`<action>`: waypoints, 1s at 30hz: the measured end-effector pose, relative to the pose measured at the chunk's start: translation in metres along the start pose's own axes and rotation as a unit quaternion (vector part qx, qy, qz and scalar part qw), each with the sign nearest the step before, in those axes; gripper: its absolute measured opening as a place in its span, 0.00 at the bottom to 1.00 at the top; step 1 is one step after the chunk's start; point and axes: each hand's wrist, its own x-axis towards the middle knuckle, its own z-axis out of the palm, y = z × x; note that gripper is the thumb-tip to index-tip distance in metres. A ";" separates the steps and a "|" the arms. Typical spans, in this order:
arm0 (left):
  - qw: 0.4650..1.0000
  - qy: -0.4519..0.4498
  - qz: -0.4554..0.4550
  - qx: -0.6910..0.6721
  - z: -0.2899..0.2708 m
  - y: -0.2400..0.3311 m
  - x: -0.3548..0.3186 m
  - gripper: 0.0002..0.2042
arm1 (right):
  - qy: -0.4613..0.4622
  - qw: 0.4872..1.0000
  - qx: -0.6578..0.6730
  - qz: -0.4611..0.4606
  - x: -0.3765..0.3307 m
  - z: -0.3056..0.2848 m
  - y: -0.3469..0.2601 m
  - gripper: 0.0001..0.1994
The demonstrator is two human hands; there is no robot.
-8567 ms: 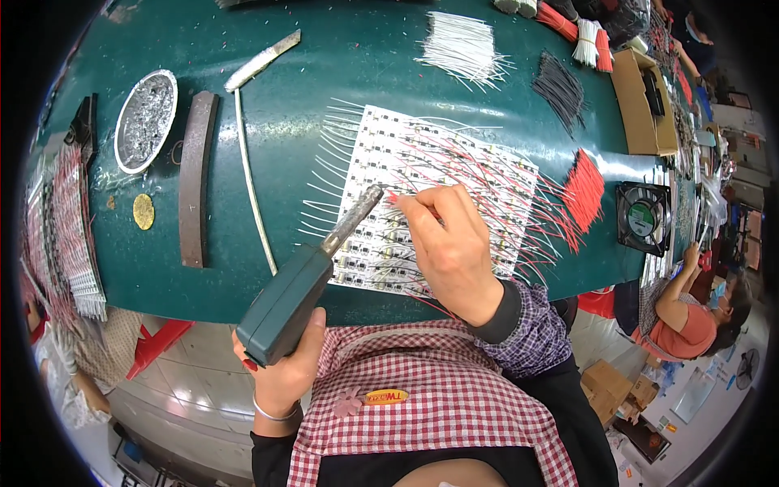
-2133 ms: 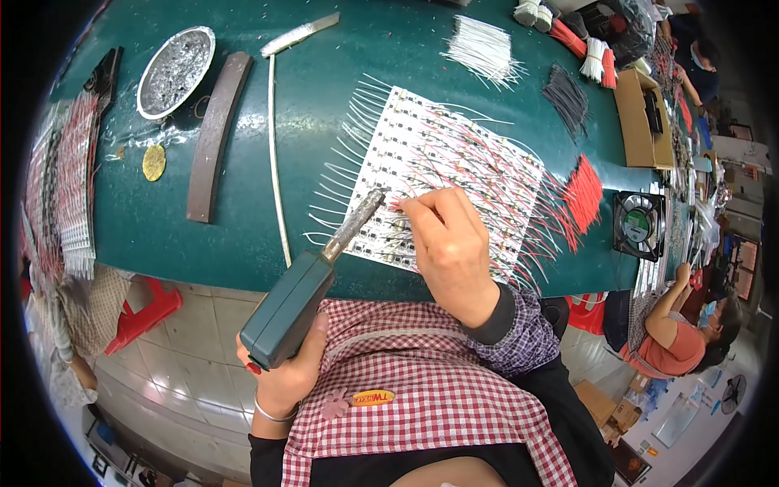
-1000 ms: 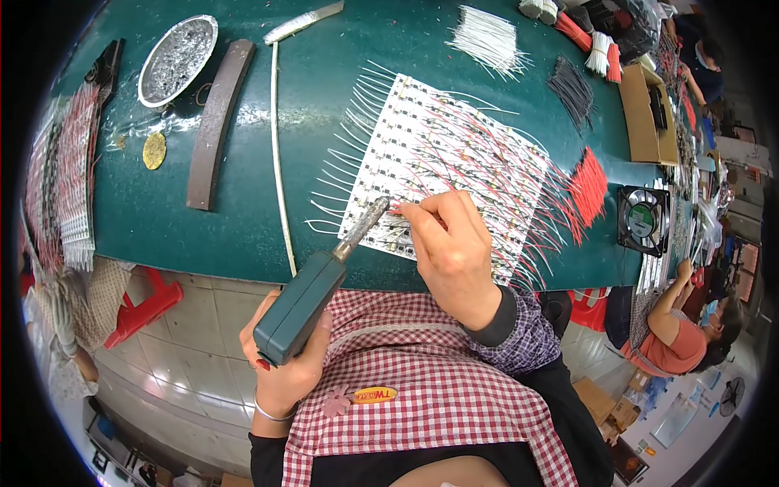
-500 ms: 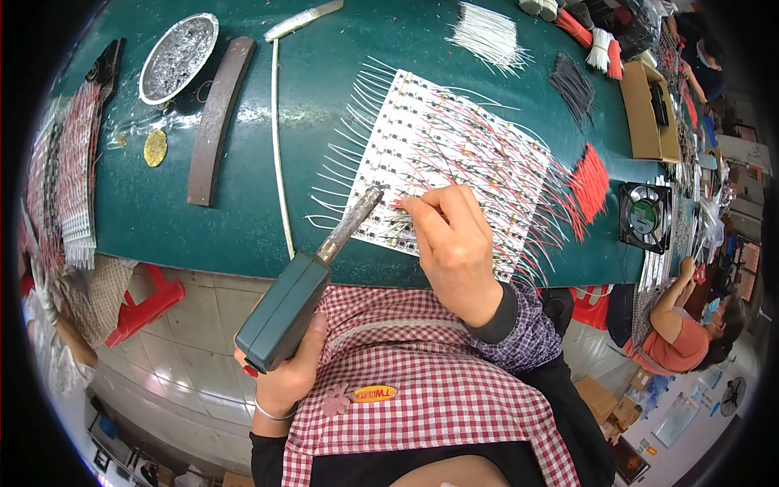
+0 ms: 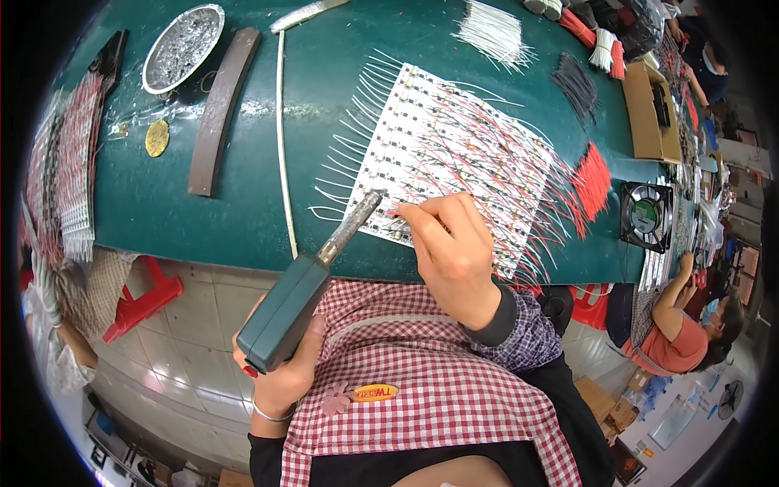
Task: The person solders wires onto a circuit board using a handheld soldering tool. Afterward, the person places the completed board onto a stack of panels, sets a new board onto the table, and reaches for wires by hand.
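My left hand [image 5: 284, 369] is closed around the dark green body of a soldering gun [image 5: 286, 312]. Its metal barrel slants up and right, the dark tip over the lower left part of a white circuit board panel [image 5: 398, 122]. Just right of that tip, my right hand [image 5: 454, 256] pinches thumb and forefinger together low over the panel. A small red spot shows at the fingertips; whatever lies between them is too small to make out. Rows of small black parts cover the panel. White wires [image 5: 345, 166] stick out from its left edge, red wires [image 5: 560, 187] from its right.
Loose white wires [image 5: 493, 36], black wires [image 5: 574, 88] and red wires [image 5: 592, 180] lie beyond the panel. Left are a metal dish [image 5: 183, 50], a yellow round pad [image 5: 157, 139], a brown bar [image 5: 223, 114] and wired strips [image 5: 77, 170]. A fan [image 5: 646, 217] and carton [image 5: 652, 122] stand right; people sit nearby.
The whole view has shifted slightly. Against the panel, the soldering gun's tip and my right fingertips have moved a little toward its near edge. Both grips look the same.
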 end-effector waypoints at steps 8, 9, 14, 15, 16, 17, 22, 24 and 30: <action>0.999 -0.025 -0.026 -0.024 0.001 0.003 -0.001 0.09 | -0.003 1.000 0.000 0.011 -0.002 0.001 -0.001 0.13; 0.999 -0.026 -0.033 -0.024 0.000 0.002 -0.002 0.09 | -0.006 1.000 -0.004 0.012 -0.002 0.000 -0.002 0.13; 0.998 -0.044 -0.040 -0.008 -0.002 -0.001 -0.002 0.09 | -0.015 1.000 -0.015 0.013 0.000 0.000 -0.002 0.13; 0.998 -0.051 -0.021 0.008 -0.002 0.000 0.000 0.09 | -0.019 1.000 -0.018 0.012 0.000 0.000 -0.003 0.13; 0.998 -0.058 -0.001 0.024 -0.002 0.001 0.001 0.09 | -0.023 0.999 -0.022 0.012 0.000 0.000 -0.003 0.13; 0.998 -0.059 -0.001 0.023 -0.001 0.001 0.002 0.09 | -0.023 0.999 -0.022 0.012 0.001 0.000 -0.003 0.13; 0.998 -0.057 0.012 0.038 -0.001 0.003 0.004 0.09 | -0.037 0.998 -0.046 0.014 0.001 -0.001 -0.006 0.12; 0.998 -0.057 0.008 0.037 -0.001 0.005 0.004 0.08 | -0.041 0.998 -0.048 0.016 0.001 -0.001 -0.006 0.12; 0.998 -0.053 0.029 0.036 -0.002 0.006 0.003 0.08 | -0.043 0.998 -0.052 0.016 0.002 -0.002 -0.008 0.12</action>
